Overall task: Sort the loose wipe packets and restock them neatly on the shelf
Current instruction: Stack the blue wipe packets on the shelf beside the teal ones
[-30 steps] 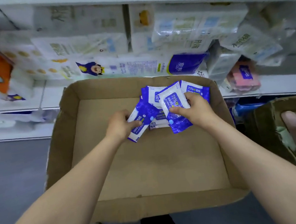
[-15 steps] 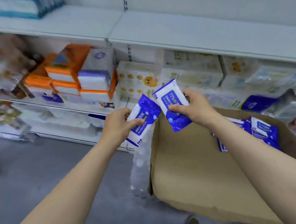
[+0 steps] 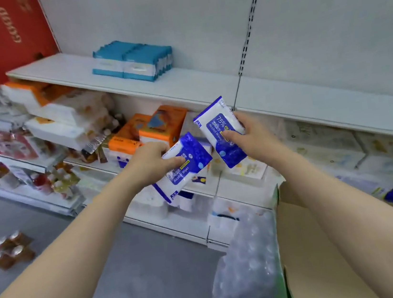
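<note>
Holding two wipe packets before the shelf

The left hand (image 3: pixel 151 163) clasps one blue-and-white alcohol wipe packet (image 3: pixel 184 166), tilted low. The right hand (image 3: pixel 248 135) clamps a second packet (image 3: pixel 220 130), raised just under the white shelf (image 3: pixel 206 82), where teal packs (image 3: pixel 132 61) sit. A cardboard box (image 3: pixel 310 246) stands lower right

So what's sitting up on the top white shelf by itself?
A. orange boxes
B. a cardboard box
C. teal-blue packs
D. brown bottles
C: only a neat block of teal-blue packs sits on the top white shelf; the orange boxes are one shelf lower, the cardboard box is down low at the right, and the brown bottles are on the floor.
</note>
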